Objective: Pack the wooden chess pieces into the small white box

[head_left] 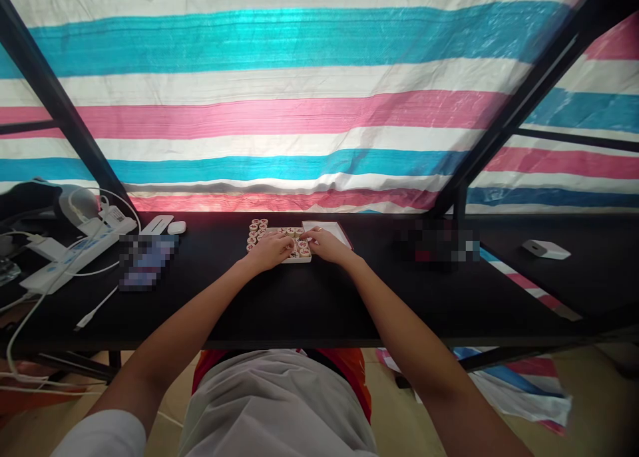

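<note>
Round Chinese chess pieces [302, 243] with red and dark characters lie in a shallow white box [299, 259] on the black table. My left hand [272, 250] rests over the box's left part, its fingers curled together at the pieces; what they pinch is hidden. From the right, my right hand [327, 245] reaches over the box's edge with bent fingertips on a piece. More chess pieces [253, 229] stand in rows just left of the box, partly behind my left hand. Behind my right hand lies the red-edged white lid [340, 233].
At left are a blurred phone [150, 263], a white power strip [74, 257] with cables, and a white earbud case [176, 227]. A blurred dark object [434, 244] and a white charger [546, 249] lie at right. A striped tarp [279, 118] hangs behind the table.
</note>
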A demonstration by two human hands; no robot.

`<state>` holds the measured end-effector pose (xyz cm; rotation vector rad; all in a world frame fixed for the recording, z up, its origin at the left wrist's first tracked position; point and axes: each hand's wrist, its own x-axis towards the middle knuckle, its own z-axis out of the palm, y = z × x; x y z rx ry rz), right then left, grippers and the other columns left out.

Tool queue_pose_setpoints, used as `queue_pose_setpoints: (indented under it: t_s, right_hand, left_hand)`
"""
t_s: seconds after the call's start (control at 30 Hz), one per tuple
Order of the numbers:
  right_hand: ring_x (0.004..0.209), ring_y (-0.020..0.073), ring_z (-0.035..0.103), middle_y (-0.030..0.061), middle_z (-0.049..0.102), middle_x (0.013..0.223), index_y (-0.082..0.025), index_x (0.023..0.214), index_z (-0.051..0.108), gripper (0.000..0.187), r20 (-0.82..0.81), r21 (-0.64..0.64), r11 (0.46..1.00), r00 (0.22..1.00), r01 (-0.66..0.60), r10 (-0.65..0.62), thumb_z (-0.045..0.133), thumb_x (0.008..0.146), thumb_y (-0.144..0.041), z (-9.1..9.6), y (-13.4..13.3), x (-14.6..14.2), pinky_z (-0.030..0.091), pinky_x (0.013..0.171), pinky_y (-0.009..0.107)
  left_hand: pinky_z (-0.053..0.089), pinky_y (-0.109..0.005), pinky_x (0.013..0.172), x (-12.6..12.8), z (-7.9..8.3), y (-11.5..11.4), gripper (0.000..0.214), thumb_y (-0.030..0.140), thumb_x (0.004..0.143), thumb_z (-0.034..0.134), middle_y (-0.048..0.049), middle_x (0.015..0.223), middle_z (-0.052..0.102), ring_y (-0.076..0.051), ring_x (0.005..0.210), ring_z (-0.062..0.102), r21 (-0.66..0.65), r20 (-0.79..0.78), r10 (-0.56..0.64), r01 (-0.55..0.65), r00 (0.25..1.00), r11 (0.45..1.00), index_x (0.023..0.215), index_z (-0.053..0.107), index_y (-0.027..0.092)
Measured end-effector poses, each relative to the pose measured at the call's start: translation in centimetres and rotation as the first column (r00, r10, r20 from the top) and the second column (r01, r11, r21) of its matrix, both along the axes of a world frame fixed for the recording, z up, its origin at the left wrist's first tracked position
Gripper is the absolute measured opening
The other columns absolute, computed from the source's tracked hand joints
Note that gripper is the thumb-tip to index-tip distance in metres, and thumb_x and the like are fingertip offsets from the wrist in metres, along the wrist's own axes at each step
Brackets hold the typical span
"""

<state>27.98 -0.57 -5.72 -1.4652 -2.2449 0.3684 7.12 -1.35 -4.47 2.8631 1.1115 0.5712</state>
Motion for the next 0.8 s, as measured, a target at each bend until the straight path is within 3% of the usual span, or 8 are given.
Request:
queue_pose_setpoints:
  t_s: [0.1,0.23,0.3,0.4,0.6,0.8]
  right_hand:
    - [0.094,0.0171,0.058,0.0089,0.058,0.107,-0.018,0.110,0.067,0.035,0.004,0.006,1.000,1.000,0.005,-0.005,0.048,0.082,-0.008,-0.1,0.1,0.0,0.042,0.090,0.028]
    - [0.094,0.0170,0.058,0.0087,0.058,0.107,-0.019,0.109,0.067,0.036,0.015,-0.001,1.000,1.000,0.015,-0.015,0.047,0.082,-0.008,-0.1,0.1,-0.1,0.042,0.090,0.028]
    - [0.091,0.0164,0.058,0.0089,0.057,0.108,-0.019,0.110,0.066,0.037,0.015,-0.008,1.000,1.000,0.015,-0.015,0.046,0.081,-0.008,-0.1,0.2,0.0,0.043,0.088,0.027]
    - [0.088,0.0159,0.059,0.0086,0.058,0.107,-0.019,0.111,0.066,0.037,0.006,-0.014,1.000,1.000,0.007,-0.007,0.046,0.081,-0.008,-0.2,0.2,0.1,0.043,0.086,0.027]
    - [0.087,0.0156,0.058,0.0084,0.058,0.105,-0.019,0.111,0.066,0.037,0.010,-0.018,1.000,1.000,0.003,-0.003,0.046,0.081,-0.008,-0.1,0.1,0.1,0.043,0.085,0.027]
    - [0.086,0.0152,0.058,0.0085,0.059,0.104,-0.019,0.112,0.065,0.037,0.025,-0.026,1.000,1.000,0.006,-0.005,0.046,0.082,-0.008,0.0,0.0,0.1,0.043,0.085,0.026]
  left_hand:
    - [0.043,-0.032,0.090,-0.2,0.6,0.1,0.020,0.025,0.083,0.054,-0.0049,0.097,0.065,-0.020,0.096,0.058,-0.029,0.053,0.065,-0.064,0.996,0.998,0.100,0.063,0.020]
    - [0.045,-0.030,0.086,-2.5,3.1,0.0,0.028,0.032,0.080,0.054,-0.0043,0.099,0.064,-0.021,0.097,0.058,-0.086,0.099,0.173,-0.165,0.980,0.983,0.105,0.062,0.021]
    - [0.045,-0.027,0.080,-4.1,4.3,0.1,0.029,0.035,0.079,0.054,-0.0032,0.099,0.064,-0.019,0.089,0.060,-0.193,0.038,0.146,-0.136,0.988,0.972,0.103,0.062,0.021]
    - [0.044,-0.024,0.069,-6.1,5.4,0.4,0.029,0.039,0.075,0.057,-0.0012,0.088,0.066,-0.017,0.077,0.060,-0.328,-0.104,0.185,-0.209,0.977,0.921,0.096,0.064,0.021]
    - [0.039,-0.022,0.055,-6.8,5.4,0.4,0.022,0.037,0.064,0.066,-0.0003,0.079,0.065,-0.017,0.073,0.060,-0.480,-0.289,0.178,-0.303,0.941,0.824,0.077,0.062,0.019]
    - [0.036,-0.023,0.053,-6.2,5.4,0.1,0.015,0.032,0.067,0.066,-0.0017,0.077,0.066,-0.017,0.072,0.060,-0.460,-0.386,0.290,-0.455,0.876,0.762,0.072,0.060,0.019]
